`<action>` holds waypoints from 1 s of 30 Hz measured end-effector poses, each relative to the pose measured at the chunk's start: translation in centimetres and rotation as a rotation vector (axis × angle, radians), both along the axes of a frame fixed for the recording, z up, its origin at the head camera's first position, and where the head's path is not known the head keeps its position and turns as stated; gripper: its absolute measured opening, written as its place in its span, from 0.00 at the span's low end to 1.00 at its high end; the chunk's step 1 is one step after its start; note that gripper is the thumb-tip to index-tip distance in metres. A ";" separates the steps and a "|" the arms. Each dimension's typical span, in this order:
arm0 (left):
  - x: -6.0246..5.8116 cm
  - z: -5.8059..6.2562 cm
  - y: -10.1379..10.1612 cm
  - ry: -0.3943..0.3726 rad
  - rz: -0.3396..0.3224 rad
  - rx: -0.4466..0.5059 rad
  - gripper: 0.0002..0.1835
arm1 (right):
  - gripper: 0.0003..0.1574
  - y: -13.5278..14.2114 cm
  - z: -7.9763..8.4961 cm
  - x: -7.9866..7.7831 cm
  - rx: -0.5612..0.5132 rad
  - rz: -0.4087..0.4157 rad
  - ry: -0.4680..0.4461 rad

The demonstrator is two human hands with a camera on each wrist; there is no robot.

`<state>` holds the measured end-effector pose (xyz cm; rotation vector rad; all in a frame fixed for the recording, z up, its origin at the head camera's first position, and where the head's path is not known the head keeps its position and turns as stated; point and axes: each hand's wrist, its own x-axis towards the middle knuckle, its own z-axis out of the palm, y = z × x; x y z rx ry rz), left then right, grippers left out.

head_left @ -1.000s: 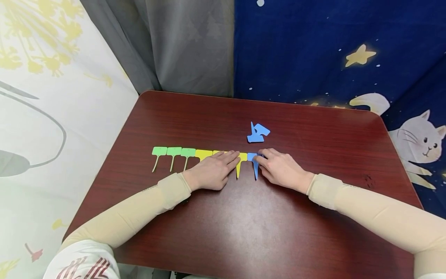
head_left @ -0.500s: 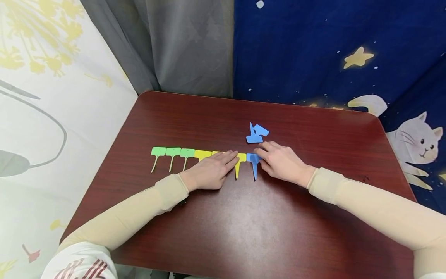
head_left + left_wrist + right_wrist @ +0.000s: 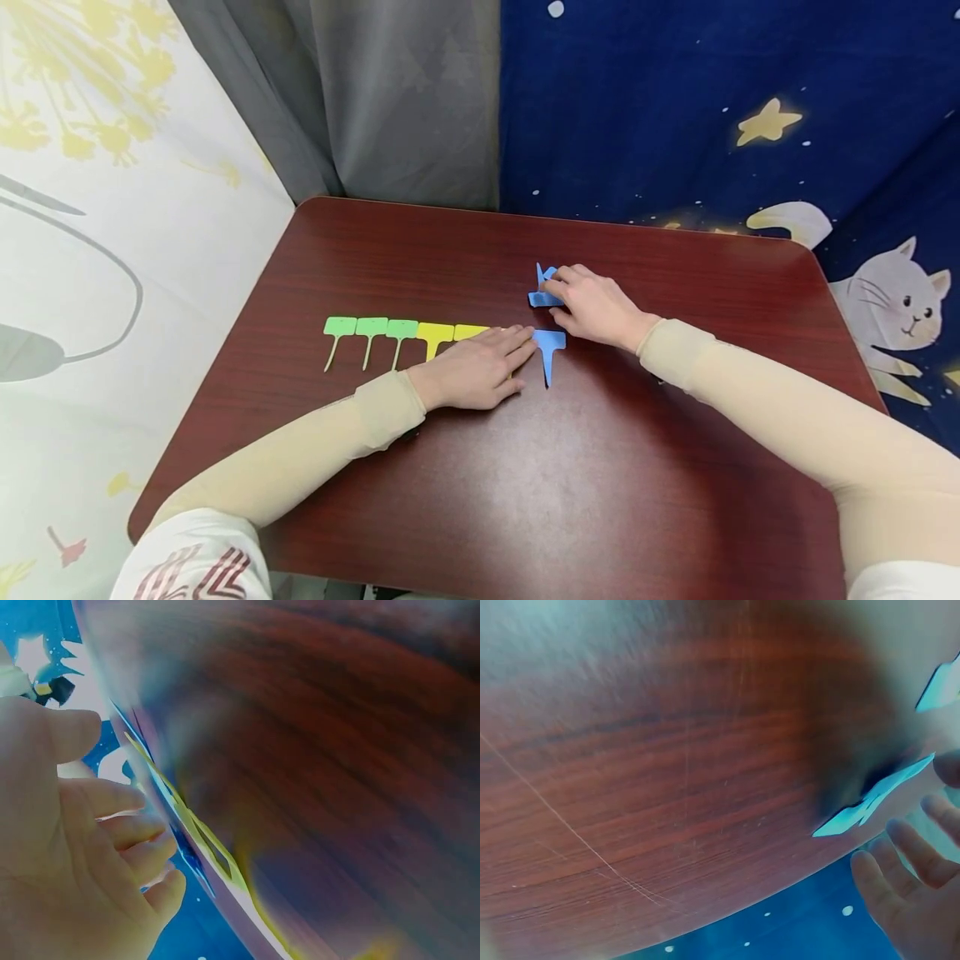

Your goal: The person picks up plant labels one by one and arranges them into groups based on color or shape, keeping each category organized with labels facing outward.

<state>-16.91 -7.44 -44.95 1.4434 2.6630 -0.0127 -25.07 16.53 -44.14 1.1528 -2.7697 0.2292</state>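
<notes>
My left hand (image 3: pixel 483 367) lies with straight fingers over part of a row of T-shaped plant labels. Its fingertips reach the left edge of the blue plant label (image 3: pixel 552 340) at the row's right end. Two yellow plant labels (image 3: pixel 435 333) show left of the hand; what lies under the palm is hidden. Three green plant labels (image 3: pixel 341 326) form the row's left end. Farther back, my right hand (image 3: pixel 600 308) reaches over a small pile of blue plant labels (image 3: pixel 540 298), covering its right side. In the right wrist view, its loosely bent fingers stand beside the pile's blue labels (image 3: pixel 874 801).
All the labels lie on a dark red wooden table (image 3: pixel 360 250) with rounded corners. A grey curtain (image 3: pixel 420 100) and a blue curtain (image 3: pixel 637 108) hang behind its far edge. A white patterned cloth (image 3: pixel 90 275) stands along the left.
My right hand has left the blue label at the row's end and moved back to the blue pile. My left hand has slid right, now covering the rightmost yellow label.
</notes>
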 end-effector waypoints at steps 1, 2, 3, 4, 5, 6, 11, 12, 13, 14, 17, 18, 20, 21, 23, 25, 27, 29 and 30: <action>0.0 0.0 0.1 -0.002 -0.003 -0.001 0.35 | 0.24 0.0 -0.1 -0.3 0.003 -0.004 -0.008; -0.1 0.0 0.3 -0.006 -0.006 0.001 0.35 | 0.25 -0.1 -0.2 -0.6 0.008 -0.007 -0.015; -0.1 -0.1 0.4 -0.008 -0.009 0.001 0.36 | 0.25 -0.1 -0.2 -0.9 0.015 -0.011 -0.015; -0.1 -0.1 0.5 -0.012 -0.012 0.002 0.36 | 0.25 -0.2 -0.4 -1.1 0.019 -0.013 -0.019; -0.1 -0.1 0.6 -0.015 -0.014 -0.002 0.37 | 0.25 -0.2 -0.5 -1.3 0.027 -0.017 -0.018; -0.2 -0.1 0.7 -0.019 -0.015 -0.007 0.37 | 0.26 -0.3 -0.6 -1.4 0.035 -0.023 -0.015; -0.2 -0.1 1.0 -0.030 -0.022 -0.021 0.37 | 0.28 -0.5 -1.3 -1.6 0.086 -0.044 0.006; -0.2 -0.1 1.0 -0.026 -0.025 -0.018 0.37 | 0.28 -0.6 -1.4 -1.6 0.091 -0.044 0.009; -0.2 -0.2 1.0 -0.024 -0.029 -0.018 0.36 | 0.27 -0.6 -1.5 -1.6 0.096 -0.042 0.012; -0.2 -0.2 1.0 -0.019 -0.033 -0.018 0.36 | 0.27 -0.7 -1.6 -1.6 0.097 -0.038 0.016; -0.3 -0.2 1.1 -0.010 -0.039 -0.019 0.35 | 0.25 -0.7 -1.9 -1.6 0.098 -0.022 0.031; -0.3 -0.2 1.2 -0.010 -0.041 -0.022 0.35 | 0.25 -0.7 -2.0 -1.6 0.099 -0.013 0.039; -0.3 -0.2 1.3 -0.007 -0.043 -0.029 0.35 | 0.24 -0.7 -2.1 -1.7 0.101 0.009 0.055; -0.3 -0.3 1.3 -0.006 -0.044 -0.031 0.35 | 0.24 -0.7 -2.1 -1.7 0.101 0.024 0.062; -0.4 -0.3 1.4 -0.009 -0.044 -0.040 0.35 | 0.23 -0.7 -2.2 -1.8 0.104 0.051 0.084; -0.4 -0.3 1.4 -0.006 -0.042 -0.048 0.35 | 0.22 -0.7 -2.2 -1.8 0.108 0.075 0.107; -0.4 -0.2 1.5 -0.008 -0.039 -0.056 0.35 | 0.21 -0.7 -2.1 -1.9 0.116 0.093 0.124; -0.5 -0.2 1.5 -0.010 -0.036 -0.065 0.35 | 0.21 -0.8 -2.1 -2.0 0.132 0.102 0.142; -0.5 -0.2 1.6 -0.008 -0.035 -0.067 0.35 | 0.22 -0.8 -2.1 -2.0 0.142 0.105 0.148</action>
